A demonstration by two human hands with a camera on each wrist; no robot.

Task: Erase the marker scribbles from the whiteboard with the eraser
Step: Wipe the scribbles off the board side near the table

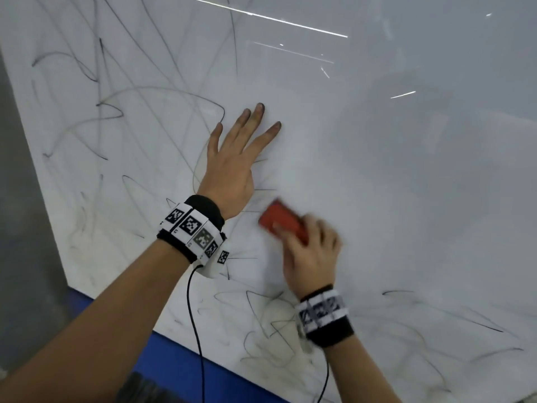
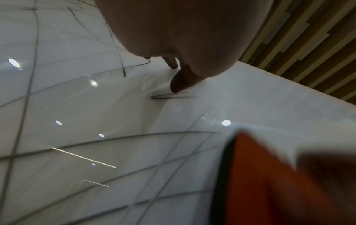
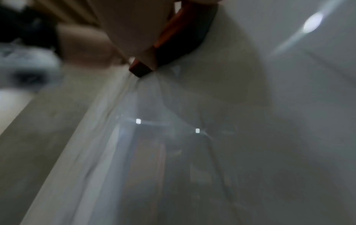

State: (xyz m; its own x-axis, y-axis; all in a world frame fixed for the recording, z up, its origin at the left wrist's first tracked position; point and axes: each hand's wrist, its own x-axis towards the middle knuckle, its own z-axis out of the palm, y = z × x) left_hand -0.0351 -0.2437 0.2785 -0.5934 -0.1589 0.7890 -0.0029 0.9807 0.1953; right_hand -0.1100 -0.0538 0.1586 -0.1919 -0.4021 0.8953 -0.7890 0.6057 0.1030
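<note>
The whiteboard (image 1: 392,175) fills the head view; black marker scribbles (image 1: 110,112) cover its left part and lower edge, while the right part looks wiped. My left hand (image 1: 232,158) lies flat on the board, fingers spread, fingertips (image 1: 258,107) smudged dark. My right hand (image 1: 312,257) grips a red eraser (image 1: 283,221) and presses it on the board just right of the left wrist; both are motion-blurred. In the left wrist view the eraser (image 2: 269,182) shows as a red block with a dark felt edge. The right wrist view shows the eraser (image 3: 173,45) under my palm against the board.
A blue surface (image 1: 174,362) runs under the board's lower left edge, with grey floor (image 1: 26,228) beyond. A black cable (image 1: 194,321) hangs from the left wrist band. Ceiling lights reflect on the board (image 1: 290,23). Wooden slats (image 2: 308,45) show in the left wrist view.
</note>
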